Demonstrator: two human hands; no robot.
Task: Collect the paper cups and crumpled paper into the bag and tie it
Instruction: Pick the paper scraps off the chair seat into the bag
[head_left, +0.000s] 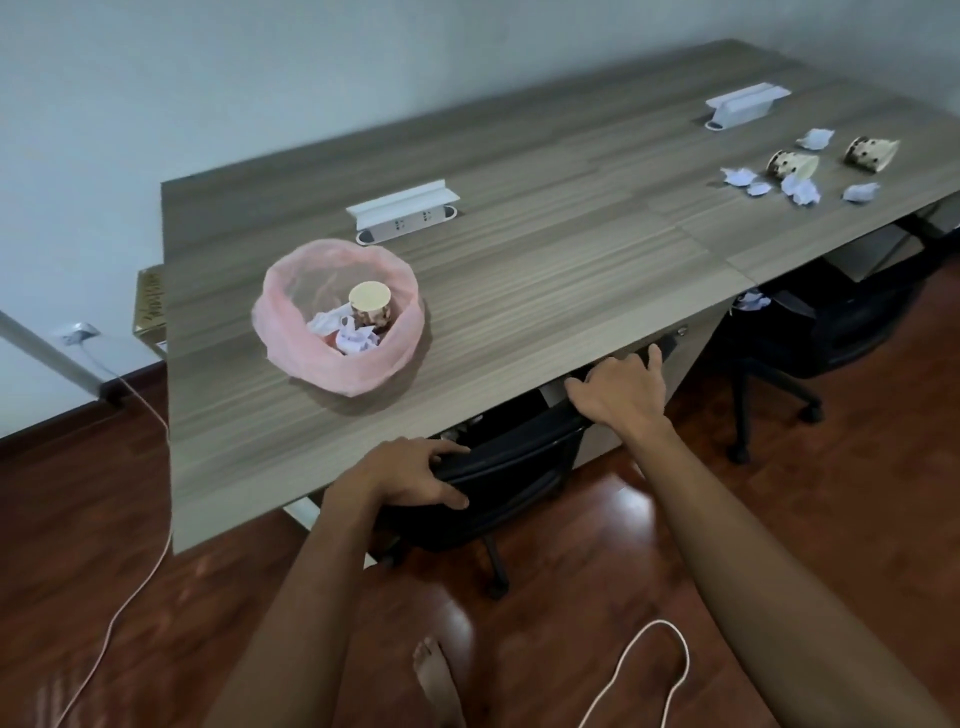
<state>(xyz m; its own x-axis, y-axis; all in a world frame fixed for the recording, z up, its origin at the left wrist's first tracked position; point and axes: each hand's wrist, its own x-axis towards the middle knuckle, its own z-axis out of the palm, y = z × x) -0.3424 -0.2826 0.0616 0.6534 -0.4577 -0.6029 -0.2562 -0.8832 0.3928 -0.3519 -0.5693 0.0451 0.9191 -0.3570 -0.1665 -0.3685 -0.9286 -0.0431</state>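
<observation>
A pink plastic bag (291, 332) stands open on the left part of the wooden table (545, 260). Inside it are one paper cup (370, 306) and crumpled paper (353, 340). Far right on the table lie two more paper cups, one (792, 165) beside the other (871, 151), with several crumpled paper balls (800, 189) around them. My left hand (410, 475) grips the backrest of a black office chair (498, 483) tucked under the table. My right hand (621, 392) rests on the same backrest further right.
Two white socket boxes (402, 210) (745, 106) sit on the table. A second black chair (810, 332) with crumpled paper (750, 301) on it stands to the right. White cables (649, 670) lie on the wooden floor. My bare foot (436, 680) is below.
</observation>
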